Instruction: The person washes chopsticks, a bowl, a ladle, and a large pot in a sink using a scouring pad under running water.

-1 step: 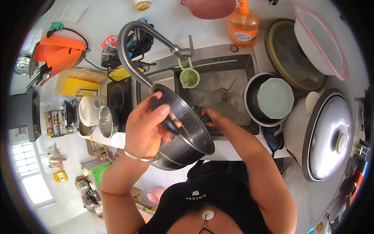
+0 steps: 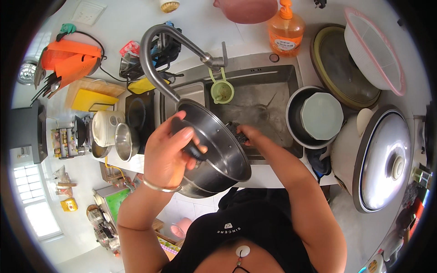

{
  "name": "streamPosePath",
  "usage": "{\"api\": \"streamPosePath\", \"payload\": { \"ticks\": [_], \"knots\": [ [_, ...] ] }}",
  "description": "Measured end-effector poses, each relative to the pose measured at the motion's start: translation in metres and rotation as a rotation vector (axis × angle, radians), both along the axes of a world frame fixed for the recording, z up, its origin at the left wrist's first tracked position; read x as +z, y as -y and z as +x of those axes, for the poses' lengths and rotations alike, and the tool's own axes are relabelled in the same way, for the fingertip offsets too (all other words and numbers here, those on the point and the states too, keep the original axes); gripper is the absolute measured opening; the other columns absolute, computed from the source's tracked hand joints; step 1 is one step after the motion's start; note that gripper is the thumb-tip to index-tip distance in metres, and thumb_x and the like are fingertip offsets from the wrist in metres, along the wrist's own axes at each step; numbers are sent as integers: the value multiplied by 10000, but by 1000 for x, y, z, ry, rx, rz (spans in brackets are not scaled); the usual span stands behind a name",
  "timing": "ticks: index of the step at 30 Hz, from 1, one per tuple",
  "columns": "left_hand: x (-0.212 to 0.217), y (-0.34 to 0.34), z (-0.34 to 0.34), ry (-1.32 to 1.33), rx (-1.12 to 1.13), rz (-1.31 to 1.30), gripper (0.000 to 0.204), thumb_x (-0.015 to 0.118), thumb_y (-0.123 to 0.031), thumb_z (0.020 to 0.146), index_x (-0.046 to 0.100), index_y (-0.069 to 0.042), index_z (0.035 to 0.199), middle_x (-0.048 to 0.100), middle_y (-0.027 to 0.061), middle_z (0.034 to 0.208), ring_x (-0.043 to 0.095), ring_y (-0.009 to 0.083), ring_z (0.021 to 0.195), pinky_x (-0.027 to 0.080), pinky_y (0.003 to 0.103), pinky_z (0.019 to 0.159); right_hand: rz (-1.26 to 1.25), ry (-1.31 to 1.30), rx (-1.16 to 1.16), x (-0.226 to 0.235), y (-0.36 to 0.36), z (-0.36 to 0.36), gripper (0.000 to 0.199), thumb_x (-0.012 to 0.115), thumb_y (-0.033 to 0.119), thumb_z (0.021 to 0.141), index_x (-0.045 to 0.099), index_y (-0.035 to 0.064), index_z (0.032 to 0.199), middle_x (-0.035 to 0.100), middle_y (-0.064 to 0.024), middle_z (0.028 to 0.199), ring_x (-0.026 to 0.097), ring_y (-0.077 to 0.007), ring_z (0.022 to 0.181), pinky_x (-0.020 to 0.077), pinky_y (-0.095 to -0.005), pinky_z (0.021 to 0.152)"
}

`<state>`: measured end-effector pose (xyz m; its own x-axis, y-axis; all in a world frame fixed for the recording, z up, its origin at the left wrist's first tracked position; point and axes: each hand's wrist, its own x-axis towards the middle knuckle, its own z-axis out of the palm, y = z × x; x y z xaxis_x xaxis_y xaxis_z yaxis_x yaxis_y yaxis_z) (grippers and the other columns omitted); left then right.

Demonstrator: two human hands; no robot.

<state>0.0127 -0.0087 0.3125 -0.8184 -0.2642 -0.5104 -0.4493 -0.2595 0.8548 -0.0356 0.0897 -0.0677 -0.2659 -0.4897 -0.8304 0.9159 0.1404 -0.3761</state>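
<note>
The left hand (image 2: 175, 145) grips the black handle (image 2: 195, 151) of a tilted steel pot (image 2: 218, 157), while the right hand (image 2: 249, 135) holds a dark scrubber (image 2: 236, 132) at its outer side. A green strainer (image 2: 222, 93) hangs near the base of the faucet (image 2: 148, 50); a pale bowl (image 2: 322, 116) sits inside a steel basin (image 2: 295, 113).

- My feed was bright, the window (image 2: 43, 220) at left blown out to near white.
- I saw strong glare on the domed steel lid (image 2: 384, 150) and a softer sheen inside the dark pot (image 2: 223, 148).
- The sink (image 2: 277, 123) looked dimmer to me.
- Straight edges bowed toward my black rim; clutter (image 2: 104, 232) at lower left looked soft.
</note>
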Motion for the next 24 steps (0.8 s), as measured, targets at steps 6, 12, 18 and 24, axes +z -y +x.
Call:
{"api": "streamPosePath", "payload": {
  "ticks": [6,12,18,24],
  "knots": [
    [-16,72,62,-128,198,-5,502,576,-38,803,401,70,1261,559,85,694,575,176,526,317,223,350,304,-659,130,54,-19,-59,347,622,310,664,646,-10,794,644,-154,745,621,-277,681,476,-389,618],
    [-46,108,103,-290,263,325,470,523,-70,830,405,79,1259,467,40,731,520,142,640,342,187,328,573,-1402,297,138,-4,-133,510,600,383,676,649,-53,936,598,-262,1088,559,-377,1039,442,-410,915],
    [-67,111,120,-404,222,475,508,474,-67,869,329,101,1326,441,47,784,459,136,678,388,186,352,651,-2079,814,162,36,-199,395,581,278,704,680,-2,964,483,-210,1321,344,-342,1319,318,-397,1075],
    [-86,119,135,-427,278,515,524,477,-69,860,317,120,1322,437,53,770,466,142,652,387,198,349,943,-1941,1431,178,51,-219,325,585,254,719,705,59,948,608,-141,1144,428,-269,1232,329,-391,1020]
  ]
}}
